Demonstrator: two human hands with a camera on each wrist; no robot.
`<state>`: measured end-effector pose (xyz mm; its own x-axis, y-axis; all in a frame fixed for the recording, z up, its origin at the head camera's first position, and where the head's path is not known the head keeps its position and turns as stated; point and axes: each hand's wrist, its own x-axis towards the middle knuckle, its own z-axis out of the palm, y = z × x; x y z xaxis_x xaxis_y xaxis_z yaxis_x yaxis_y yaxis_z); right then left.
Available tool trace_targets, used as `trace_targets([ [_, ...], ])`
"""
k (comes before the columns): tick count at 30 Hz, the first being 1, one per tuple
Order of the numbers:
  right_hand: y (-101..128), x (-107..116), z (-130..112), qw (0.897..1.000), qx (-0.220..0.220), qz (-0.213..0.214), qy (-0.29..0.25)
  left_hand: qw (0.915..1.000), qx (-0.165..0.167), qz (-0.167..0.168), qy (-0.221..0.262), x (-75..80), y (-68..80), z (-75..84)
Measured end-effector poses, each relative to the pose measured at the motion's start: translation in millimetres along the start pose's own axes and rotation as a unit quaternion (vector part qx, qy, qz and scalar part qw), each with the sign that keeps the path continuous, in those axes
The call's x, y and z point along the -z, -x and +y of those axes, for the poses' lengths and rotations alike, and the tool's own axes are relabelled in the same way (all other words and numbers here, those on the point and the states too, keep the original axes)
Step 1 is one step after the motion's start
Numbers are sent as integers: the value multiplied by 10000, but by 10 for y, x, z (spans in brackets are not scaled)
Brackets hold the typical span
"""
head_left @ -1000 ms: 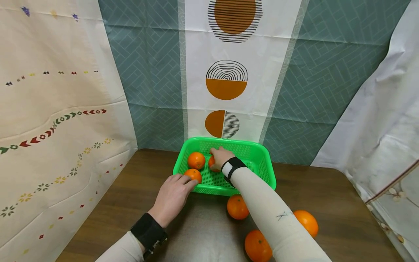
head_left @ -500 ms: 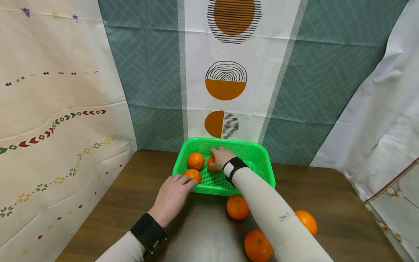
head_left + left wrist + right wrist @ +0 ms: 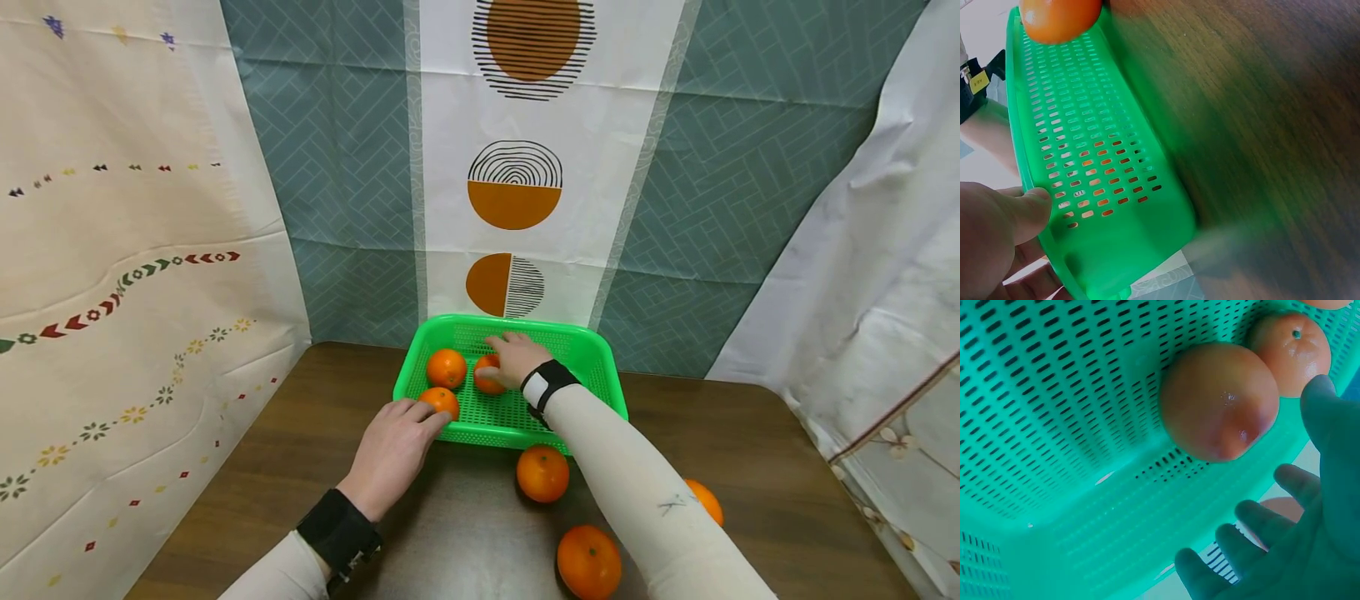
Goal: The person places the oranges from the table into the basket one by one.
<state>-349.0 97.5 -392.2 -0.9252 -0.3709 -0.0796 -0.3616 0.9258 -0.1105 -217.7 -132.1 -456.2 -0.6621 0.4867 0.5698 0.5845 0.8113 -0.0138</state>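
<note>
The right grip point(image 3: 516, 360) hovers spread inside the green basket point(image 3: 592, 367), fingers straight and apart, holding nothing; the right wrist view shows its fingertips point(image 3: 1254, 519) just clear of the middle orange point(image 3: 487, 374), which lies on the basket floor right beside the palm. The left grip point(image 3: 393, 450) rests at the basket's near left corner with relaxed fingers, its fingertips touching the near orange point(image 3: 441, 402) that sits in that corner, while the left wrist view shows the thumb point(image 3: 1025, 212) pressed against the outside of the perforated rim; it closes round nothing. Going by size: the dark wooden surface point(image 3: 750, 450) carries everything, ringed by hanging patterned cloths point(image 3: 517, 183) at the back and sides. The basket stands on it toward the back, against the cloth. Both forearms wear pale sleeves point(image 3: 637, 500) and black wrist straps point(image 3: 337, 533). Three loose oranges lie on the surface in front of the basket: one point(image 3: 542, 472) just beside its near wall, one point(image 3: 588, 562) nearer the person, and one point(image 3: 708, 500) partly hidden behind the right sleeve. A third orange in the basket, the far left orange point(image 3: 446, 367), sits just beside the middle one.
</note>
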Motion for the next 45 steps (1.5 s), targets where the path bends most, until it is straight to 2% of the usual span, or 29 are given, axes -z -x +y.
trace_targets([
  [8,112,4,63,9987,299,203,369,10000,-35,30,0,-2,-1,3],
  [15,174,-3,111,9975,422,143,549,10000,-52,44,-24,11,-3,-6],
  [29,392,28,204,9941,816,514,498,10000,-36,11,-4,13,-2,-13],
  [35,555,119,176,9924,940,589,526,10000,-2,22,-12,20,-11,-9],
  [45,750,139,196,9846,1278,1008,640,10000,-40,55,-33,-9,-4,-7],
])
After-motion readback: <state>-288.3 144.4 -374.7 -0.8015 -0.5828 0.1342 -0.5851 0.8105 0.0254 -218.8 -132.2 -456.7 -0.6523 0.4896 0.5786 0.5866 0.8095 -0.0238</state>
